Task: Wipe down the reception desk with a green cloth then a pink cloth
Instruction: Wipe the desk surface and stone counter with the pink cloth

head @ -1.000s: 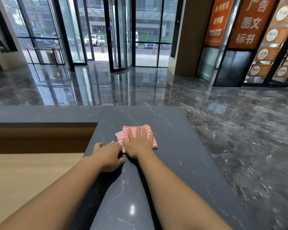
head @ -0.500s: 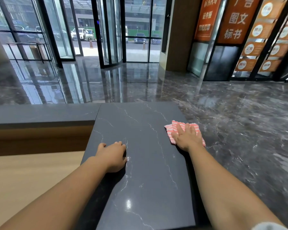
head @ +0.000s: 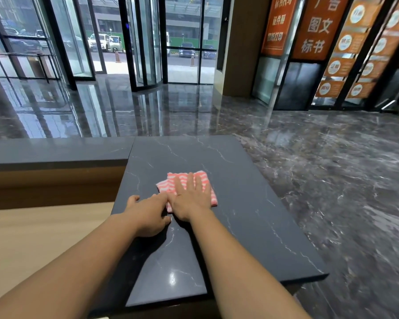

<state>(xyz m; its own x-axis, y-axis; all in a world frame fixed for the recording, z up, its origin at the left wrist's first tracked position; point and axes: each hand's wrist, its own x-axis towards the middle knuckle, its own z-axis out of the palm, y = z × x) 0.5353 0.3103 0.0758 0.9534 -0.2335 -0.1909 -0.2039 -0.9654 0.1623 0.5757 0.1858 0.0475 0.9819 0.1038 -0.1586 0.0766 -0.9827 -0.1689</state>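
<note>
The right hand (head: 190,200) lies flat, fingers spread, pressing the pink cloth (head: 202,180) onto the dark stone counter (head: 251,203); its grip is released, palm down, not clenching the fabric. Half a second ago this hand and the cloth were out near the counter's 3 o'clock edge; now both are back near the middle, toward 12 o'clock from the person, much where they were a second ago. So the cloth has swept out to the right edge and returned, one full side-to-side pass across this slab.

The left hand (head: 148,215) rests on the counter at about 9 o'clock from the cloth, its fingertips touching the right hand's thumb side. Its fingers look loosely curled and empty, though I cannot tell for sure whether they pinch the cloth's near corner, since the hands overlap there.

No green cloth shows anywhere, and the pink one is in use, so I judge the task to be in its second stage. The far strip of the counter toward 12 o'clock and the near stretch toward 6 o'clock, where a ceiling light reflects, probably need passes yet. The lower wooden surface (head: 32,238) at 8 o'clock appears untouched.
</note>
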